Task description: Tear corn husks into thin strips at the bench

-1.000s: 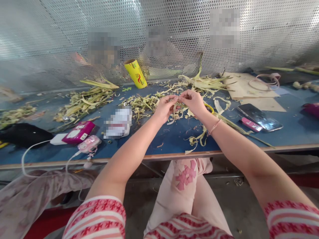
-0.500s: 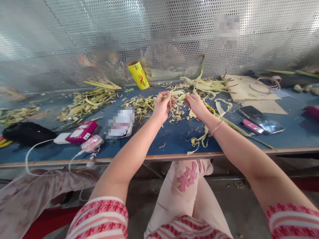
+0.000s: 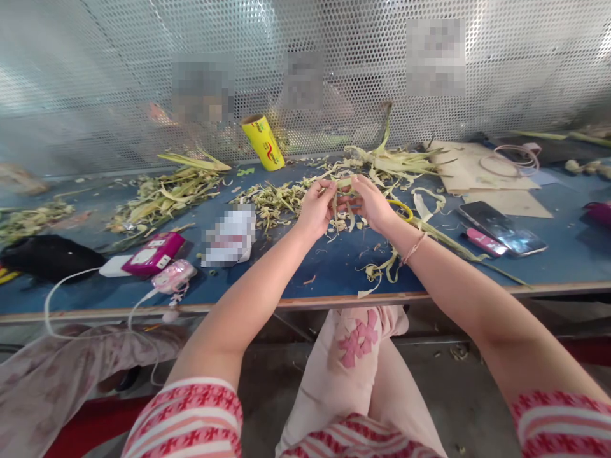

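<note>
My left hand (image 3: 315, 207) and my right hand (image 3: 370, 203) meet above the blue table (image 3: 334, 267), both pinching a pale green leaf strip (image 3: 342, 184) between their fingertips. Loose ends of the strip hang down between the hands. Beneath them lies a heap of shredded leaf scraps (image 3: 277, 198). A bundle of long leaves (image 3: 396, 162) lies just beyond my right hand. A thin bracelet circles my right wrist.
A yellow roll (image 3: 262, 141) leans at the perforated metal screen (image 3: 305, 70), with people behind it. A phone (image 3: 501, 228) and cardboard sheets (image 3: 477, 168) lie at right. A pink power bank (image 3: 151, 253), a small pink device (image 3: 174, 277) and a black pouch (image 3: 48, 257) lie at left.
My hands drew apart along the strip half a second ago and have come back together, fingertips close again over the scrap heap.
</note>
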`<state>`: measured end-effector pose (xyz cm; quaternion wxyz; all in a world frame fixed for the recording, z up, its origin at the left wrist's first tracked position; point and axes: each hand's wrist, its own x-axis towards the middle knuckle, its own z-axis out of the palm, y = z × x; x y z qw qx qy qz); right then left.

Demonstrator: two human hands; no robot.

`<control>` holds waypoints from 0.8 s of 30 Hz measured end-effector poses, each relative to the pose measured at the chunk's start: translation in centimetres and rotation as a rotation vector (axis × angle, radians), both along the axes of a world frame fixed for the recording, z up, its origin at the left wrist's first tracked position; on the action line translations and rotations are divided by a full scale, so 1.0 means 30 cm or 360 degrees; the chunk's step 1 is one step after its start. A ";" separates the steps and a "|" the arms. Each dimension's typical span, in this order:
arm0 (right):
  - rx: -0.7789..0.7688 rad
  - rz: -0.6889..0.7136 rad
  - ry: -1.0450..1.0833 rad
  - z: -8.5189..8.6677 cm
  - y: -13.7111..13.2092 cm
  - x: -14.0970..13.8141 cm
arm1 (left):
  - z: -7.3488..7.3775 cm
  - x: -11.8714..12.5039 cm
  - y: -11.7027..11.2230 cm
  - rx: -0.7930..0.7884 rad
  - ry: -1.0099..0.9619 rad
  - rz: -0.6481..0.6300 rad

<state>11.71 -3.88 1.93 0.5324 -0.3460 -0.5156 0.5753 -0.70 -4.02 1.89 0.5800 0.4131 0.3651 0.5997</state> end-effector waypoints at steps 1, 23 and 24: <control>-0.0003 -0.0009 -0.0002 0.001 -0.003 -0.003 | -0.001 0.003 -0.003 0.0009 0.0021 0.0001; 0.0185 -0.0280 0.0017 0.022 0.010 0.021 | -0.045 -0.058 0.082 0.0096 0.0052 0.0478; 0.0186 -0.0279 0.0023 0.024 0.008 0.020 | -0.043 -0.064 0.090 0.0065 0.0009 0.0490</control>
